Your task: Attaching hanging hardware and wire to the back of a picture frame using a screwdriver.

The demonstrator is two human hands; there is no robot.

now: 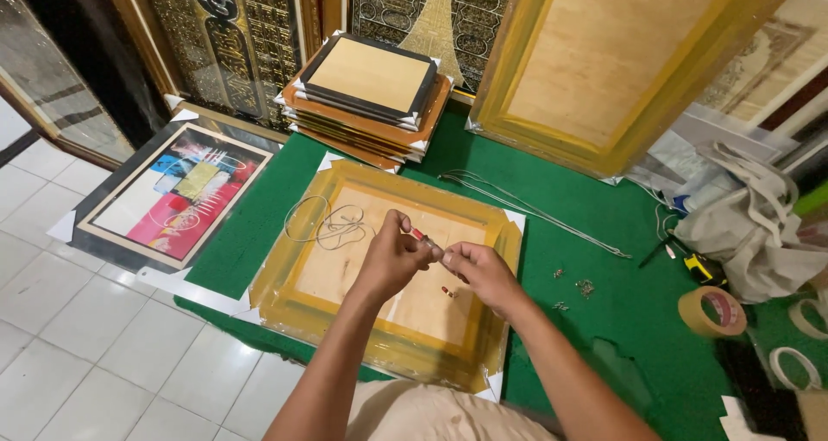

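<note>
A gold frame (293,299) wrapped in clear plastic lies face down on the green mat (595,320), its plywood back up. Above its middle, my left hand (390,256) pinches a small red-tipped piece (418,234) between thumb and fingers. My right hand (479,270) meets it fingertip to fingertip, gripping the other end of the same small piece. A loop of thin wire (323,225) rests on the plywood to the left of my hands. One tiny red item (448,292) lies on the board under my hands.
A stack of frames (366,96) sits at the back, a large gold frame (604,70) leans behind right. A colourful framed picture (168,195) lies left. Screws (584,287), a screwdriver (690,264), tape rolls (711,312), a cloth bag (750,225) and long wire (535,212) lie right.
</note>
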